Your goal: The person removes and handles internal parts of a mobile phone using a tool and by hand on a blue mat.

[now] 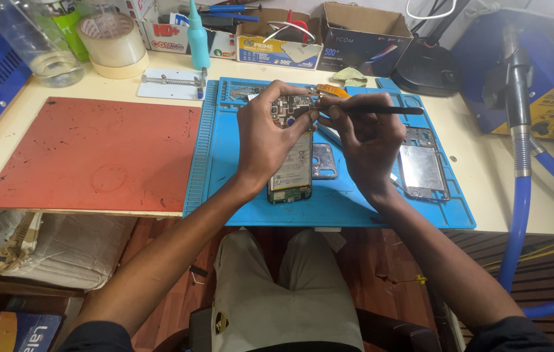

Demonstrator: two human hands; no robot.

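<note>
Fingers of left hand [265,133] clamped on opened phone [292,163], right hand [369,133] pinching black tool [374,109] at its top

Left hand [265,133] gripping opened phone [291,166] over blue mat [224,169]; right hand [369,133] pressing black tool [381,109] into it.

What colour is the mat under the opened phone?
Light blue mat, seen from the head view.

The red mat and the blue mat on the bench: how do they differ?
The red mat is plain, flat and marked with dark specks; the blue mat has ridged edges and moulded compartments. The red mat is bare, while the blue mat carries the opened phone held by the left hand, plus a metal frame. Both lie flat, side by side.
</note>
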